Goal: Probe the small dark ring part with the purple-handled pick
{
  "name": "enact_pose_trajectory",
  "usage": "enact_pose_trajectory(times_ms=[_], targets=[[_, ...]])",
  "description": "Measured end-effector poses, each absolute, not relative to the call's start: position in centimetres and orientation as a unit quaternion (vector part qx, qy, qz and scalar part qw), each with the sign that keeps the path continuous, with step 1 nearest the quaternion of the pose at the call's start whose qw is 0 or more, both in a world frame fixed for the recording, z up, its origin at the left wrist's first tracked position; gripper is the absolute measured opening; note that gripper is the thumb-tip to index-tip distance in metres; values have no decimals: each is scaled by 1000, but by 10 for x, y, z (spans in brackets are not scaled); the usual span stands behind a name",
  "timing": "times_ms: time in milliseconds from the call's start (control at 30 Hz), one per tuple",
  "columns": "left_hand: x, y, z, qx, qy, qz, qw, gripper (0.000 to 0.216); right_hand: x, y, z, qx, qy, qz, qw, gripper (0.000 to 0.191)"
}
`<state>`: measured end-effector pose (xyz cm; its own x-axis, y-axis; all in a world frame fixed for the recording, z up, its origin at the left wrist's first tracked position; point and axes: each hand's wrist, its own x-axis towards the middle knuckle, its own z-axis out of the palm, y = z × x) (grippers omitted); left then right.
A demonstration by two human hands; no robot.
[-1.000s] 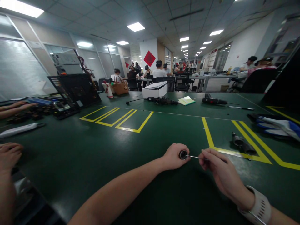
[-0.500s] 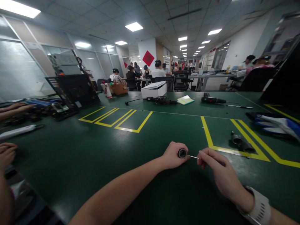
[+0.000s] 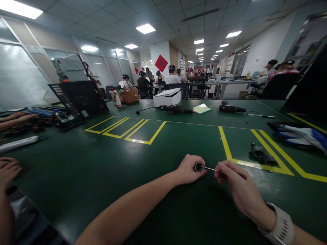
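Note:
My left hand [image 3: 190, 169] is closed around a small dark cylindrical part [image 3: 198, 167], its round open end facing me. In my right hand [image 3: 233, 177] the fingers pinch a thin screwdriver [image 3: 211, 168]; its metal shaft points left and its tip is at the mouth of the cylinder. Most of the screwdriver's handle is hidden by my fingers. To the right, inside a yellow tape outline, lie dark tubular parts [image 3: 263, 154] with a tiny dark piece [image 3: 270, 171] near them.
Blue-and-white gloves [image 3: 301, 136] lie at the right. Toward the back are a power drill [image 3: 232, 108], a pen [image 3: 260, 116], a notepad [image 3: 202, 108], a white box [image 3: 167, 97] and a black cabled tool [image 3: 176, 109]. Another person's hand [image 3: 9, 170] rests at the left edge.
The screwdriver's tip has shifted slightly left and up, from the cylinder's right rim to over its opening. My left hand stays almost still.

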<state>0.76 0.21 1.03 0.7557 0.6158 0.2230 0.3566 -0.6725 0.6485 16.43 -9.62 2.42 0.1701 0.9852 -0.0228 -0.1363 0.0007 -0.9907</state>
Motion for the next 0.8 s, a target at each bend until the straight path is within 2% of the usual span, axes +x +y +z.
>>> enact_pose_trajectory(times_ms=[200,467,567,800], targets=[[7,2,10,900,264,210,278,14,165,-103,31,-542,-577,358,495,29],[7,3,11,905,251,201,280,19,165,-104,44,-547,-629,316,453,32],[6,1,12,901,246,217,284,24,167,-99,46,-543,-593,357,476,32],[7,2,12,901,236,206,300,23,169,-88,43,-505,-367,540,564,27]])
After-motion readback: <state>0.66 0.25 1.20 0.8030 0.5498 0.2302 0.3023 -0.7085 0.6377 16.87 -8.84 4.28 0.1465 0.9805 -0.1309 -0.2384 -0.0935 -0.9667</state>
